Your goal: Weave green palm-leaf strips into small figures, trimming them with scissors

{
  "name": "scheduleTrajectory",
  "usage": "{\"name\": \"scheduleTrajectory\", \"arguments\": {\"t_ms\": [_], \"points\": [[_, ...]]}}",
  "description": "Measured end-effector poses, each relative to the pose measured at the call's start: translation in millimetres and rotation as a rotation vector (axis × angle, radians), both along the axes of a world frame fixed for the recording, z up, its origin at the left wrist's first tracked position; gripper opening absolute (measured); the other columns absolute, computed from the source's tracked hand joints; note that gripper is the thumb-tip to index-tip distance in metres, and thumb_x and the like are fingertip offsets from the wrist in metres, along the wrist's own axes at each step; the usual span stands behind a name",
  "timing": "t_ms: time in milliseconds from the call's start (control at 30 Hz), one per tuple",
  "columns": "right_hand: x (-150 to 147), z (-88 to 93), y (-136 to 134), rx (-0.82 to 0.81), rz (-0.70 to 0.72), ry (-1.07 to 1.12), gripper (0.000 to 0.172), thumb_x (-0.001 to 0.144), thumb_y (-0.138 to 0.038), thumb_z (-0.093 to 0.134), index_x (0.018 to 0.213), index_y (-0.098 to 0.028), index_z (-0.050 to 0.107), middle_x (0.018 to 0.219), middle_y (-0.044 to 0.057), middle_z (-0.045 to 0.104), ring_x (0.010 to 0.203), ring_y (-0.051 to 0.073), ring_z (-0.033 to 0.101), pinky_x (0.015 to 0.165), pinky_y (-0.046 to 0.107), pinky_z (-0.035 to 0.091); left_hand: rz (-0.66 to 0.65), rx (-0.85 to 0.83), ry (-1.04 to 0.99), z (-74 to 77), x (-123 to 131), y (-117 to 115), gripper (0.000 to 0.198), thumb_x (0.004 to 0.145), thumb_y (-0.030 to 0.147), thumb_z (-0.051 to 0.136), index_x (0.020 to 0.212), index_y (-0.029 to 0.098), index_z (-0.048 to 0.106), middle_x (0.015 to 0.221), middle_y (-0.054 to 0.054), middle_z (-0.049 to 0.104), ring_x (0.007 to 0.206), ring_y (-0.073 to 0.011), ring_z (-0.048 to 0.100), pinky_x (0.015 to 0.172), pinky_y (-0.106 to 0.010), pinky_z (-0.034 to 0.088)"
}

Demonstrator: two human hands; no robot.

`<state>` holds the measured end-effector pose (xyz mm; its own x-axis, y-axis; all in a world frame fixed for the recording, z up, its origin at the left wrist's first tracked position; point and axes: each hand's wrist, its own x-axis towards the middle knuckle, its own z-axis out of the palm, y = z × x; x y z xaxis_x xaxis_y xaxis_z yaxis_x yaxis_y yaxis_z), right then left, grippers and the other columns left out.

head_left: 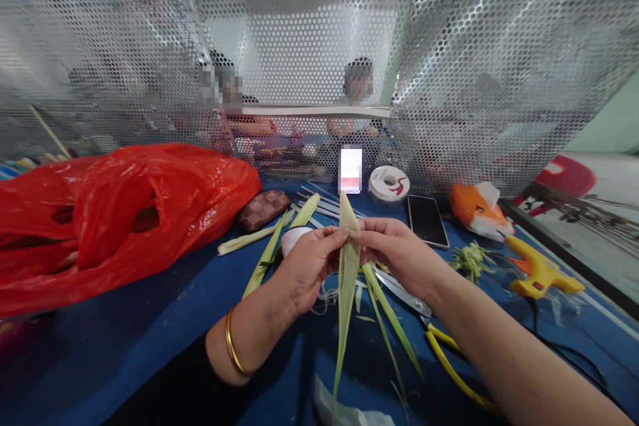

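A red plastic bag (100, 213) lies at the far left of the blue table (124, 333), with a checkered pouch (263, 209) just beside its right end. A few loose leaf strips (264, 256) lie on the table near the pouch.

The left hand (307, 266), a gold bangle (232, 346) on its wrist, pinches a long pale green leaf (348, 266) between thumb and fingertips. The leaf stands nearly upright between the two hands; its pointed tip rises above them and its narrow tails hang down toward the table's near edge. The right hand (394, 249) pinches the same leaf from the other side, and the fingertips of both hands meet on it.

Scissors (404, 296) with yellow handles lie under the right wrist. Farther back are a ribbon roll (389, 184) and a dark phone (428, 219). To the right lie green scraps (472, 259) and a yellow glue gun (539, 273). A perforated metal screen (499, 80) stands behind the table.
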<state>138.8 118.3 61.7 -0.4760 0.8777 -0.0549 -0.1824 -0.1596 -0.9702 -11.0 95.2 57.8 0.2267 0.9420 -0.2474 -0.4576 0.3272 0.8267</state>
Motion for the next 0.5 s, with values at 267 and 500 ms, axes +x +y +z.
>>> {"name": "scheduleTrajectory", "arguments": {"t_ms": [267,500], "points": [[0.8,0.9,1.1,-0.072,-0.036,0.064,0.025,0.068,-0.033,0.078,0.062,-0.016,0.06,0.06,-0.002,0.058,0.053,0.008,0.05,0.057,0.021,0.042,-0.026,-0.008,-0.053,1.1,-0.9,1.2,0.016,0.073,0.026,0.074,0.08,0.013,0.067,0.071,-0.003,0.068,0.061,-0.013,0.063,0.062,-0.024,0.049],[-1.7,0.7,0.4,-0.079,-0.059,0.092,0.024,0.067,-0.035,0.079,0.064,-0.016,0.063,0.057,-0.002,0.058,0.053,0.009,0.05,0.057,0.022,0.042,0.003,-0.028,-0.057,-0.1,-1.9,1.9,0.019,0.071,0.029,0.076,0.08,0.014,0.068,0.073,-0.002,0.067,0.063,-0.0119,0.061,0.061,-0.024,0.047]]}}
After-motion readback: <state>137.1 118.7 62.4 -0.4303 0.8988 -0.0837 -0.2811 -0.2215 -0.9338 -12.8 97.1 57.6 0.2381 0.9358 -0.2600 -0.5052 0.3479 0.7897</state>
